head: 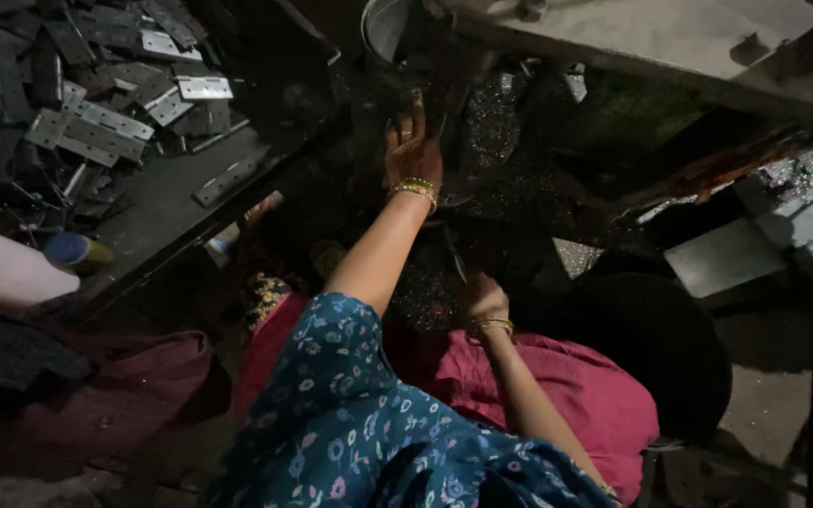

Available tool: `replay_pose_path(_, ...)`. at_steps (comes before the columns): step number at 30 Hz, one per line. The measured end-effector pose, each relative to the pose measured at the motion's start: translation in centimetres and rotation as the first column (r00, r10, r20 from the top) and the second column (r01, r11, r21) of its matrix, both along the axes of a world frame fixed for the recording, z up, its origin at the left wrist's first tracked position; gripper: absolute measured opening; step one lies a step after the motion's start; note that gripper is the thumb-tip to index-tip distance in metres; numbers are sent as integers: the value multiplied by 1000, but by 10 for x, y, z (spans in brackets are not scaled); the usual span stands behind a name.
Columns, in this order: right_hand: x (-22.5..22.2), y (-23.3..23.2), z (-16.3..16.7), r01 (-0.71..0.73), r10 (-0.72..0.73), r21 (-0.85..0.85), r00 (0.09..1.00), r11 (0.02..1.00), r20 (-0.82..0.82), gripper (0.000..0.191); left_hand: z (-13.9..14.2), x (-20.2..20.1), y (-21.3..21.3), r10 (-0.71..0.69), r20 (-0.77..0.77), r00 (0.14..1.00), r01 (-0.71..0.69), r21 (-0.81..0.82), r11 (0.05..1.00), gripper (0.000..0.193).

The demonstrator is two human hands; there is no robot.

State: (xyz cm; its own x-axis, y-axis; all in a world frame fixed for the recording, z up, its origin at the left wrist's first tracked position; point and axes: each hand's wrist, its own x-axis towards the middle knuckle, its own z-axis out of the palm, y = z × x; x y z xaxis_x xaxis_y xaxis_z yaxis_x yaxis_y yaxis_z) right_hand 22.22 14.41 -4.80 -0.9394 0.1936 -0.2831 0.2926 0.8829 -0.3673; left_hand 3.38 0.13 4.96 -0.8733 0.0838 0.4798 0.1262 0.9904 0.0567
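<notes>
1. Found, nearest at 6 o'clock, a blue floral sleeve [350, 414] over pink cloth [576, 395] spread on the lap, probably there to catch falling grit.
2. Noted the right hand [482, 299] just above the lap, near centre, wrist bangled, fingers curled inward beside a thin dark rod [455, 261]. Could not tell whether closed on the rod or merely next to it: too dim.
3. Traced the left arm up toward 12 o'clock to the left hand [413, 155], fingers raised against the dark machine body [425, 66], seemingly pressing or steadying. Could not tell whether gripping anything or resting flat.
4. Saw glittering metal shavings [496, 122] at 1 o'clock of that hand, just beside it, and scattered down toward the lap.
5. Placed a dark tray [171, 202] at 10 o'clock, heaped at its far end with flat metal hinges [105, 122], its near strip bare and the pile probably kept within a left-arm reach. Spotted a blue-capped bottle [75, 249] near the tray's lower edge.
6. Judged the working gap narrow: tray edge at 9 o'clock, sloping pale slab [670, 38] at 1 o'clock, a steel cup [383, 23] directly above at 12. Left free passage mainly straight back toward the lap.
</notes>
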Motion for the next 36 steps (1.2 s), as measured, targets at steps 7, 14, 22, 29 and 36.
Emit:
replay_pose_path(7,-26,5,-9,-243,237,157,970,957,57,39,6,0,-4,-35,91,995,31,45,998,43)
replay_pose_path(14,8,-3,-35,-84,39,-123,944,989,-327,40,16,-9,3,-46,232,972,41,28,999,30)
replay_pose_path(22,-32,31,-11,-617,686,437,728,654,1,27,25,-25,19,31,214,976,-26,-26,999,29)
replay_pose_path(29,-2,0,-3,-100,101,20,993,995,-56,42,29,-35,28,25,129,991,-62,294,954,42)
replay_pose_path(36,-28,18,-1,-426,438,306,898,851,33,39,28,-33,31,-12,-71,997,10,-18,1000,51)
